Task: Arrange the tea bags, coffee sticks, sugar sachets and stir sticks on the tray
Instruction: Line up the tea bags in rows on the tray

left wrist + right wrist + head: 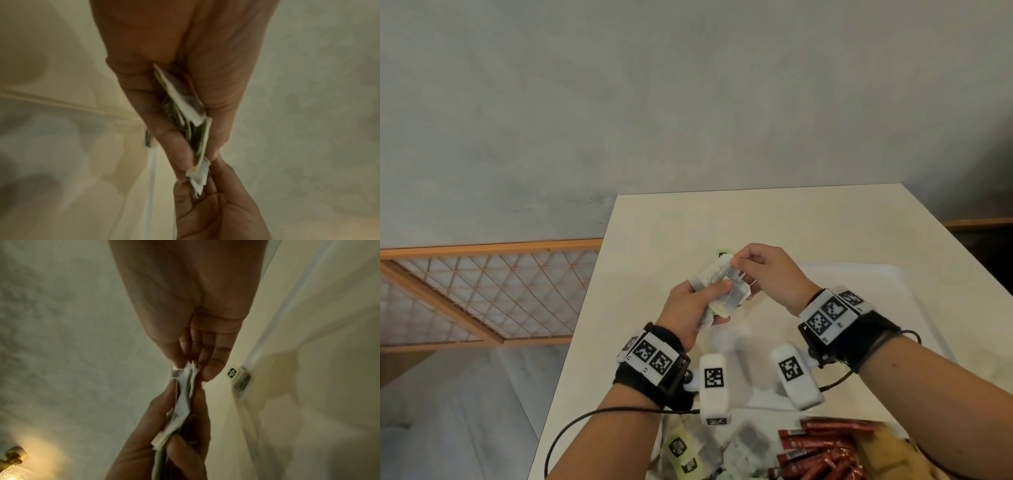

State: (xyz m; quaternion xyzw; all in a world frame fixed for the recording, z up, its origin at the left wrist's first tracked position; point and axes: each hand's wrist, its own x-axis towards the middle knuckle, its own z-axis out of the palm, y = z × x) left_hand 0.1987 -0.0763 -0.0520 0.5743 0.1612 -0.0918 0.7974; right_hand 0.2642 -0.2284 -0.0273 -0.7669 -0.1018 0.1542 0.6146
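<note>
My left hand (693,301) grips a stack of white tea bags (717,282) above the white tray (866,284), thumb on top. My right hand (760,270) pinches the far end of the top bag of that stack. In the left wrist view the tea bags (185,116) sit edge-on between my left thumb and fingers, with the right hand (207,191) pinching their tip. In the right wrist view the right hand (195,368) pinches the tea bags (184,395). One tea bag with a green tag (239,378) lies at the tray's far edge (722,254).
At the near edge lies a pile of supplies: red coffee sticks (825,452), tea bags with green tags (681,452) and pale brown sachets (887,448). The cream table (654,222) ends to the left, above a grey floor and a wooden lattice frame (482,291).
</note>
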